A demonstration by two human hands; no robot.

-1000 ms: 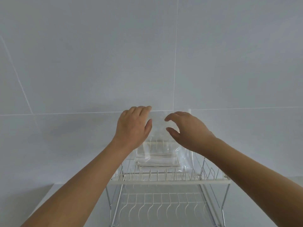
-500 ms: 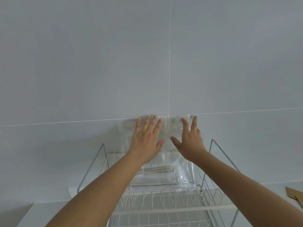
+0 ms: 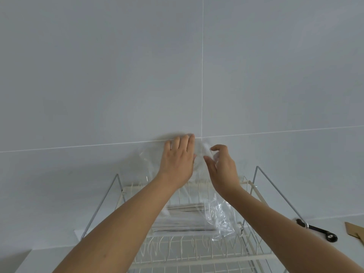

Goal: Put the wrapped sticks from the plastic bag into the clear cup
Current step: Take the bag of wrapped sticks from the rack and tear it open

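Observation:
A clear plastic bag (image 3: 218, 215) stands on the top tier of a wire dish rack (image 3: 254, 186) and leans on the tiled wall. Wrapped sticks (image 3: 183, 223) lie stacked flat in the bag's bottom. My left hand (image 3: 178, 160) lies on the bag's upper edge at the wall with its fingers together and its thumb hidden. Just to the right, my right hand (image 3: 222, 170) pinches crumpled plastic of the bag's top between thumb and curled forefinger. I can make out no clear cup.
The grey tiled wall rises right behind the rack. A lower rack tier (image 3: 197, 266) shows at the bottom edge. On the counter at the right lie a black tool (image 3: 319, 232) and a piece of brown cardboard (image 3: 354, 231).
Both hands were spread flat on the bag's top; now the right hand's fingers have curled and pinch the plastic, and the left hand has slid up to the bag's top edge. The view has tilted slightly down.

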